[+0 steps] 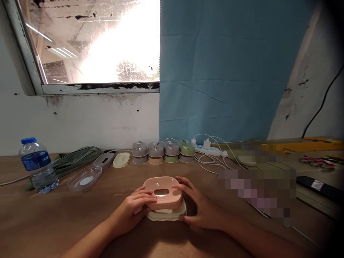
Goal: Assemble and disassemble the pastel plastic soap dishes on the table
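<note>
Peach slotted piece (pixel 166 184): on the near middle of the worktop (pixel 88 218), resting on a cream wavy-rimmed piece (pixel 166 216); fingers cover part of its left side, and what lies between the two is hidden.
Left hand (pixel 133 208): grasping the peach slotted piece, fingers over its top, the thumb hard to make out.
Right hand (pixel 201 208): fingers spread, holding the pair, one fingertip on the peach top, thumb at the cream rim.
Worktop's front edge: out of view; the forearms are cut off too.
Bottle (pixel 43 171): left of the hands, toward the far edge; its blue label (pixel 36 160) has pale markings, unreadable here.
Dark green fabric (pixel 76 161): along the far edge, partly behind the bottle.
Clear tray (pixel 76 181): right of the bottle, a white disc in it.
Stacked boxes (pixel 156 152): four pairs at the far edge; round marks on their tops are too small to read.
Power strip (pixel 213 149): beside the stacks, cables trailing.
Pixelated patch (pixel 258 190): toward the right edge, contents masked.
Dark object (pixel 329 190): far right, with a pale sticker, illegible.
</note>
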The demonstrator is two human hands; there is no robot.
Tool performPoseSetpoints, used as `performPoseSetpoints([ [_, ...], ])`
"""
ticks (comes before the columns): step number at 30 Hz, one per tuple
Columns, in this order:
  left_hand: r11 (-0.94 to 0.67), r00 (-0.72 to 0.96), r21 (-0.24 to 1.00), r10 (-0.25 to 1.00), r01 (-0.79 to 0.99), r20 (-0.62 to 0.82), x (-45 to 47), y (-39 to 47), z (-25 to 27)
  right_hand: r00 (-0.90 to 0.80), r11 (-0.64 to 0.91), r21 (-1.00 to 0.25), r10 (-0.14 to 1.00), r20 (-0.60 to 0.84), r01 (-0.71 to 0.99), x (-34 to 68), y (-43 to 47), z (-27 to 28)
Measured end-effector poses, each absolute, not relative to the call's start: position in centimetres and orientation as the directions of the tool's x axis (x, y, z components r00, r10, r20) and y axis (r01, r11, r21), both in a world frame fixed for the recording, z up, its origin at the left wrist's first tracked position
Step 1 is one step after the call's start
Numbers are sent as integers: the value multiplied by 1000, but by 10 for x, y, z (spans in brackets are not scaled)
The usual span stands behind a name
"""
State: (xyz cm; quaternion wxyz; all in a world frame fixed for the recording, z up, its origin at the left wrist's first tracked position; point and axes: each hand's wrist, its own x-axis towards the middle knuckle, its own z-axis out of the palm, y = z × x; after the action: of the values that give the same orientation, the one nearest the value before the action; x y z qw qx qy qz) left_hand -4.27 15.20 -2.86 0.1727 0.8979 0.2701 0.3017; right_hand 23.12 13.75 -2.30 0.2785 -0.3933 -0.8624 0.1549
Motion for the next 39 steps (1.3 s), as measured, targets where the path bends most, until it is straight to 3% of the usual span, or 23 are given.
performPoseSetpoints([
  [10, -830, 746, 494, 497, 259, 444, -39, 142, -18, -600, 669, -449, 738, 309, 592, 233, 139, -22],
  [14, -872, 820, 389, 442, 297, 364, -42, 141, -10, -660, 701, -422, 702, 266, 575, 236, 140, -19],
  [16, -868, 787, 287, 491, 406, 373, -51, 150, -9, -680, 709, -409, 692, 242, 575, 238, 140, -17],
  [18, -727, 597, 200, 664, 657, 450, -68, 165, -12, -677, 698, -416, 700, 227, 583, 238, 140, -16],
  [20, -332, 190, 170, 814, 928, 549, -90, 182, -16, -673, 688, -431, 707, 217, 584, 238, 140, -16],
  [22, 55, -109, 111, 823, 992, 558, -113, 193, -18, -673, 685, -445, 708, 216, 577, 238, 141, -16],
  [24, 219, -216, 49, 856, 974, 469, -132, 197, -17, -673, 683, -458, 707, 219, 569, 238, 142, -17],
  [28, 208, -226, 92, 933, 974, 280, -151, 192, -4, -672, 675, -476, 710, 212, 563, 237, 144, -18],
  [31, 174, -196, 99, 935, 980, 296, -153, 189, 6, -677, 681, -471, 705, 212, 561, 237, 145, -18],
  [34, 170, -160, -11, 947, 985, 278, -152, 188, 12, -687, 690, -464, 695, 213, 555, 237, 146, -18],
  [37, 182, -146, -69, 922, 981, 359, -147, 189, 15, -691, 703, -450, 686, 227, 550, 239, 146, -21],
  [39, 120, -148, 89, 850, 989, 506, -140, 190, 16, -697, 716, -434, 676, 239, 546, 240, 147, -23],
])
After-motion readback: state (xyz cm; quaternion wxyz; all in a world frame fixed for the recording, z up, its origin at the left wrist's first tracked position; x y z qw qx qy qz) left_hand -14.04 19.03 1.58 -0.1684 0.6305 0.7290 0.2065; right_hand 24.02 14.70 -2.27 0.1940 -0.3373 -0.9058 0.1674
